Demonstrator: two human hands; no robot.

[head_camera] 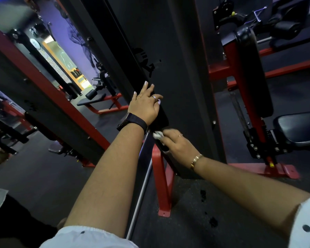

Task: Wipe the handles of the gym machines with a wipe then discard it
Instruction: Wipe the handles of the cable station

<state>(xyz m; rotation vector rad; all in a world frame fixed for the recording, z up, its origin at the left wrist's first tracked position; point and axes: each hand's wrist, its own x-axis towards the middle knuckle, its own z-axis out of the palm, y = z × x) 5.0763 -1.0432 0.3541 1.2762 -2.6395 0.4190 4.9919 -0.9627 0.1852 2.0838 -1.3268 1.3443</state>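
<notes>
Two hands on one machine handle (160, 118), mid-wipe.
L hand (145, 104) lies flat, fingers straight; R hand (176, 143) pinches wipe (157, 135) at its lower end; discard not yet done.

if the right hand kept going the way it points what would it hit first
Probably the lower end of the black pad, just beyond the wipe the right hand holds; the left hand rests further up it. Depth is hard to judge.

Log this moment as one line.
left hand: rests on black handle | right hand: holds white wipe against it | discard: not yet
</notes>
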